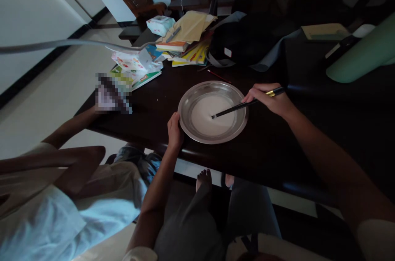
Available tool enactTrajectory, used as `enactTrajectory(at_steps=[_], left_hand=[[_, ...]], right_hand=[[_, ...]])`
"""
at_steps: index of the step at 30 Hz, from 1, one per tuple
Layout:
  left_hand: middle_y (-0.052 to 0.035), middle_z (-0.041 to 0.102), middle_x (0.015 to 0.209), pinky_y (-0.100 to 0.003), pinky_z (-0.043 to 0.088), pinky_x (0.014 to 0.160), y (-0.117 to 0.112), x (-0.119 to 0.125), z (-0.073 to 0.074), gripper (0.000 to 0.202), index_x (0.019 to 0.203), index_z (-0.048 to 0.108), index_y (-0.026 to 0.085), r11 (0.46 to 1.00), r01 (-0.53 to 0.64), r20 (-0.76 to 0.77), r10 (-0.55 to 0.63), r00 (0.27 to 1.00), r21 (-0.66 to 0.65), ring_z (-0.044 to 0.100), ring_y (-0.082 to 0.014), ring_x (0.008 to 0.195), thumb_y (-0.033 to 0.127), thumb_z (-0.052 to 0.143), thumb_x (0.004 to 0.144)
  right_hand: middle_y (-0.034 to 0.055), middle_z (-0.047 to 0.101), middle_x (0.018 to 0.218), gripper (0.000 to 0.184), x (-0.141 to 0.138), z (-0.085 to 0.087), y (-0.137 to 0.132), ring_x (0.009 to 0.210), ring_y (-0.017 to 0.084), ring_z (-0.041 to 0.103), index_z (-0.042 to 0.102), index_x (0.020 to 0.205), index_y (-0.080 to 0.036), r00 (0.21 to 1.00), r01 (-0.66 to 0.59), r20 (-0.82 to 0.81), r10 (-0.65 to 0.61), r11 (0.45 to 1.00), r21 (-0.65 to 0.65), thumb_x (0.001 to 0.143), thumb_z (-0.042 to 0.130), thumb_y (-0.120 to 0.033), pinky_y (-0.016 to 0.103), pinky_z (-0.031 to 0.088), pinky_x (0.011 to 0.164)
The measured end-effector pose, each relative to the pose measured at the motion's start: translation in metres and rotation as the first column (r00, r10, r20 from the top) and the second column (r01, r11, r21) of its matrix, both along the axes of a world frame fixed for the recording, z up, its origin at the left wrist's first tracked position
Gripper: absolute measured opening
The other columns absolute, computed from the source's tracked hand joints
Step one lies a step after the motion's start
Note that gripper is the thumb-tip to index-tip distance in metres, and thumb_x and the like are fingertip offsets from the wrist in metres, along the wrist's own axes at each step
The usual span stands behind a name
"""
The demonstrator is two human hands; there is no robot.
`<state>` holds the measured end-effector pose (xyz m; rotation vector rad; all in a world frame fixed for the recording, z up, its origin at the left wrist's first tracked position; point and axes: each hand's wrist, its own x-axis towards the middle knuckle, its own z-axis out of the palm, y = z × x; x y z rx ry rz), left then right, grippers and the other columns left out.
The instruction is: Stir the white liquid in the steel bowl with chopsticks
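Observation:
A round steel basin stands on the dark table and holds a milky white liquid. With its fingers round the basin's left rim, my left hand grips the edge. My right hand, at the right side of the basin, is closed on black chopsticks with a gold band near the upper end. They slant down to the left, and their tips touch the liquid near its middle. Whether both sticks lie fully together is hard to make out.
Books and an envelope are stacked behind the basin, beside tissue packs and a black bag. A green bottle lies at the right. Another person sits on my left, one arm on the table; a grey cord crosses the upper left.

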<state>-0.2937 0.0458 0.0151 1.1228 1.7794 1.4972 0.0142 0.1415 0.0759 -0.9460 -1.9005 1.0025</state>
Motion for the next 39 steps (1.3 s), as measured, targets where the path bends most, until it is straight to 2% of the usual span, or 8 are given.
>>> enactTrajectory(at_steps=[5, 8, 11, 15, 21, 27, 33, 39], left_hand=[[-0.0001, 0.049, 0.065, -0.024, 0.045, 0.07, -0.0002, 0.0, 0.0024, 0.035, 0.06, 0.048, 0.021, 1.0, 0.004, 0.005, -0.004, 1.0, -0.017, 0.048, -0.0165, 0.075, 0.024, 0.053, 0.094], [-0.0002, 0.049, 0.066, -0.024, 0.046, 0.072, -0.0004, 0.0, 0.0036, 0.033, 0.06, 0.049, 0.021, 1.0, -0.008, 0.002, 0.008, 1.0, -0.023, 0.05, -0.0168, 0.077, 0.023, 0.055, 0.093], [-0.0004, 0.049, 0.066, -0.024, 0.046, 0.073, -0.0005, 0.0003, 0.0039, 0.033, 0.061, 0.048, 0.022, 0.999, -0.014, 0.004, 0.014, 1.0, -0.031, 0.05, -0.0172, 0.078, 0.023, 0.056, 0.092], [-0.0009, 0.05, 0.066, -0.024, 0.046, 0.072, -0.0004, 0.0006, 0.0039, 0.033, 0.061, 0.047, 0.022, 0.999, -0.015, 0.019, 0.015, 1.0, -0.038, 0.05, -0.0174, 0.078, 0.024, 0.052, 0.094], [-0.0009, 0.051, 0.067, -0.024, 0.046, 0.072, -0.0006, 0.0011, 0.005, 0.032, 0.063, 0.049, 0.022, 0.999, -0.018, 0.008, 0.018, 1.0, -0.041, 0.052, -0.0175, 0.079, 0.025, 0.055, 0.094], [0.0, 0.05, 0.066, -0.024, 0.045, 0.073, -0.0003, 0.0024, 0.0064, 0.033, 0.061, 0.048, 0.022, 0.999, -0.012, -0.012, 0.012, 1.0, -0.038, 0.049, -0.0167, 0.077, 0.019, 0.052, 0.094], [0.0003, 0.05, 0.067, -0.024, 0.045, 0.073, -0.0008, 0.0009, 0.0068, 0.033, 0.06, 0.047, 0.022, 0.999, 0.007, -0.071, -0.011, 0.997, -0.045, 0.048, -0.0171, 0.077, 0.016, 0.054, 0.092], [-0.0001, 0.048, 0.065, -0.024, 0.045, 0.07, 0.0002, 0.0021, 0.0066, 0.036, 0.059, 0.047, 0.022, 0.999, 0.007, -0.013, -0.008, 1.0, -0.034, 0.047, -0.0165, 0.073, 0.021, 0.051, 0.095]], right_hand=[[0.002, 0.081, 0.087, 0.023, -0.0044, -0.0036, -0.0009, 0.088, 0.024, 0.074, 0.079, 0.077, -0.03, 0.997, 0.013, 0.076, -0.02, 0.996, 0.092, 0.092, 0.069, -0.043, 0.044, 0.055, 0.088], [0.0026, 0.079, 0.08, 0.03, -0.0001, -0.0017, 0.0016, 0.084, 0.024, 0.074, 0.076, 0.07, -0.029, 0.996, 0.088, 0.023, -0.091, 0.991, 0.1, 0.095, 0.065, -0.041, 0.045, 0.055, 0.087], [0.003, 0.078, 0.076, 0.039, 0.0008, 0.0004, 0.0, 0.081, 0.024, 0.075, 0.072, 0.064, -0.029, 0.999, 0.032, -0.012, -0.031, 0.998, 0.054, 0.098, 0.061, -0.043, 0.044, 0.055, 0.083], [0.0019, 0.082, 0.087, 0.027, -0.004, -0.0014, -0.003, 0.088, 0.024, 0.074, 0.078, 0.073, -0.031, 0.997, -0.045, 0.071, 0.04, 0.997, 0.07, 0.094, 0.067, -0.046, 0.044, 0.055, 0.087], [0.0029, 0.08, 0.08, 0.036, 0.0016, 0.0003, 0.0021, 0.086, 0.026, 0.074, 0.075, 0.068, -0.031, 0.994, 0.099, 0.04, -0.103, 0.991, 0.091, 0.096, 0.064, -0.05, 0.047, 0.055, 0.089], [0.0016, 0.082, 0.088, 0.029, -0.0046, -0.0019, -0.0023, 0.089, 0.026, 0.074, 0.078, 0.075, -0.031, 0.996, -0.031, 0.089, 0.023, 0.996, 0.088, 0.094, 0.066, -0.05, 0.046, 0.055, 0.089], [0.0029, 0.08, 0.078, 0.037, 0.0023, 0.0011, 0.0024, 0.082, 0.026, 0.074, 0.074, 0.066, -0.03, 0.994, 0.104, 0.024, -0.107, 0.989, 0.103, 0.096, 0.064, -0.052, 0.048, 0.054, 0.088], [0.001, 0.082, 0.086, 0.03, -0.0035, -0.0016, -0.001, 0.087, 0.025, 0.074, 0.078, 0.072, -0.031, 0.998, -0.024, 0.064, 0.02, 0.998, 0.063, 0.092, 0.068, -0.05, 0.045, 0.056, 0.087]])
